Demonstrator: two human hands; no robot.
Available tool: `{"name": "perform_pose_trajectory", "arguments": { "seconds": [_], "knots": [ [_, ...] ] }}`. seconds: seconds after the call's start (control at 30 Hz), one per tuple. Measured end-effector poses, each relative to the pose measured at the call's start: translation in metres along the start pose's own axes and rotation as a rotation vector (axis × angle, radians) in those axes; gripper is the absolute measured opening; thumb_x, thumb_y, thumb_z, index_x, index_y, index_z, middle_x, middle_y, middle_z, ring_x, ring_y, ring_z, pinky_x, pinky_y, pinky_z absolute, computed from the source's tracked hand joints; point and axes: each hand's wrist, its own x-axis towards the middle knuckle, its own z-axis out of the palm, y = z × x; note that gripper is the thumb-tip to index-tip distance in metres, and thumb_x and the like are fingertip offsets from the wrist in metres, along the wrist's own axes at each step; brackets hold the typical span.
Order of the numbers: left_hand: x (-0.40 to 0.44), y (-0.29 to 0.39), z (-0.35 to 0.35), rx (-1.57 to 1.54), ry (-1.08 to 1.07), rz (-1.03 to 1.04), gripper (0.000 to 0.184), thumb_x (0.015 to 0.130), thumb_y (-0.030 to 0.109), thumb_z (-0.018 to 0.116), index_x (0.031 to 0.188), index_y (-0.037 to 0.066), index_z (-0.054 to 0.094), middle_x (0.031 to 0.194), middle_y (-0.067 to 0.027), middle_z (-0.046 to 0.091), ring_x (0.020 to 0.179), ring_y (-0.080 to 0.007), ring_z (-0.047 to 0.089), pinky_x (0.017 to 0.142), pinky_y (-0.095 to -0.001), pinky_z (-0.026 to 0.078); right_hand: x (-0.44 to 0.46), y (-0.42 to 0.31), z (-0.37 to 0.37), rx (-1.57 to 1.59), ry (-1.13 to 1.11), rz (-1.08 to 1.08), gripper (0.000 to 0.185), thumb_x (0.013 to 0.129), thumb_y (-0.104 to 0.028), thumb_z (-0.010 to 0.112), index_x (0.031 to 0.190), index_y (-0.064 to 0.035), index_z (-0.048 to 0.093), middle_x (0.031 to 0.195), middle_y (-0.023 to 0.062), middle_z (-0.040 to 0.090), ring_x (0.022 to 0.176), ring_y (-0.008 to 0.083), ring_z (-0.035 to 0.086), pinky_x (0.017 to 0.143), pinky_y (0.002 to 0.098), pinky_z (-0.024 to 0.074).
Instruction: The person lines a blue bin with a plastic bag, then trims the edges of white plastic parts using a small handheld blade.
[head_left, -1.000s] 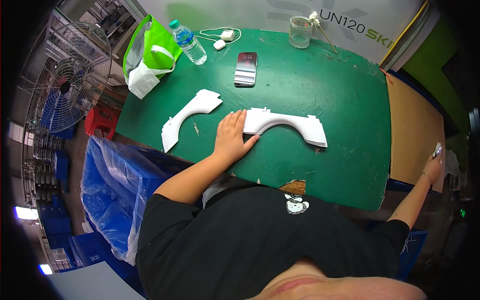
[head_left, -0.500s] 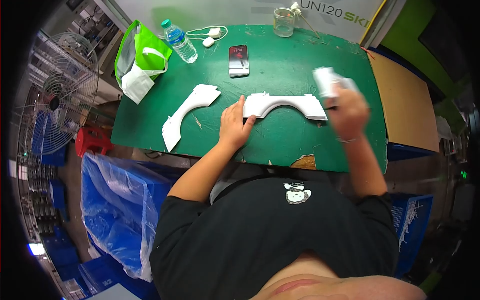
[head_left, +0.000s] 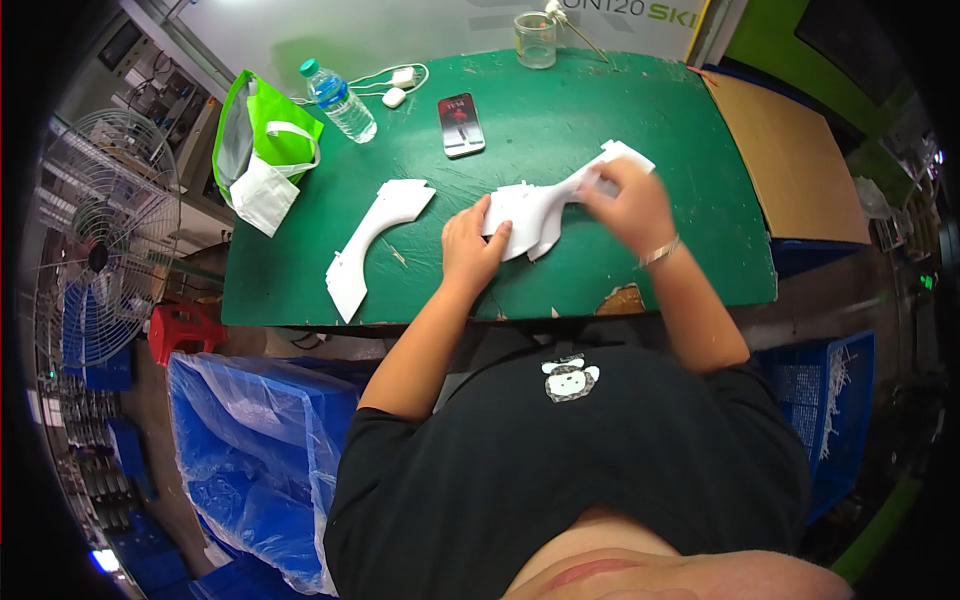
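My left hand (head_left: 472,250) grips the left end of a white curved plastic part (head_left: 525,215), its thumb over the near edge and its fingers along the side. This part lies slantwise over a second white curved plastic part (head_left: 546,238), mostly hidden beneath it. My right hand (head_left: 632,205), blurred by motion, has its fingers closed at the inner edge of the upper part, near its raised right end (head_left: 630,158). Whether those fingers also hold something small is not visible. A third white curved plastic part (head_left: 372,240) lies to the left of my left hand.
On the green table (head_left: 560,110) stand a water bottle (head_left: 345,108), a glass jar (head_left: 535,45) and a green bag (head_left: 270,135). A phone (head_left: 461,125) and a white charger (head_left: 398,88) lie there too. A plastic-lined blue bin (head_left: 250,430) is at lower left, cardboard (head_left: 790,160) at right.
My right hand has moved left and brought a white part over the one at my left hand. The left hand stays at the part's left end. The view has shifted slightly.
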Motion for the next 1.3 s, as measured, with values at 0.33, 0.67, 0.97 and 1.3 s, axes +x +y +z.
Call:
{"name": "perform_pose_trajectory", "arguments": {
  "seconds": [0.33,0.67,0.97,1.3],
  "knots": [
    [-0.008,0.004,0.0,0.082,-0.039,0.016,0.07,0.084,0.045,0.065,0.133,-0.002,0.05,0.119,-0.0225,0.061,0.117,-0.0357,0.053,0.106,-0.0466,0.032,0.019,0.077,-0.035,-0.166,-0.343,0.374,0.077,0.066,-0.052,0.08,0.118,0.0015,0.06,0.105,0.0203,0.068,0.098,0.0338,0.066,0.086,0.0385,0.0504],
    [0.0,-0.016,0.004,-0.257,-0.038,-0.008,0.057,0.098,0.043,0.043,0.136,0.001,0.048,0.122,-0.0189,0.062,0.116,-0.0359,0.054,0.105,-0.0459,0.031,-0.017,0.039,-0.061,0.254,-0.036,0.375,0.055,0.071,-0.036,0.084,0.1,0.0029,0.059,0.091,0.0153,0.066,0.082,0.0199,0.066,0.073,0.0319,0.0525],
    [0.001,-0.02,0.004,-0.591,-0.01,-0.125,0.063,0.1,0.05,0.039,0.135,-0.002,0.05,0.123,-0.0237,0.061,0.118,-0.0344,0.055,0.101,-0.0405,0.04,-0.031,0.069,-0.012,0.475,-0.071,0.591,0.054,0.079,-0.035,0.077,0.108,0.0067,0.062,0.096,0.015,0.068,0.083,0.0186,0.066,0.075,0.0324,0.052],
    [0.003,-0.006,-0.002,-0.321,-0.101,-0.204,0.045,0.086,0.034,0.064,0.121,0.005,0.063,0.112,-0.0195,0.065,0.105,-0.0337,0.059,0.102,-0.0451,0.038,-0.04,0.055,-0.014,-0.271,0.063,0.453,0.068,0.073,-0.045,0.078,0.117,0.0036,0.061,0.118,0.0231,0.062,0.103,0.0316,0.064,0.09,0.0379,0.0498]
  ]
}}
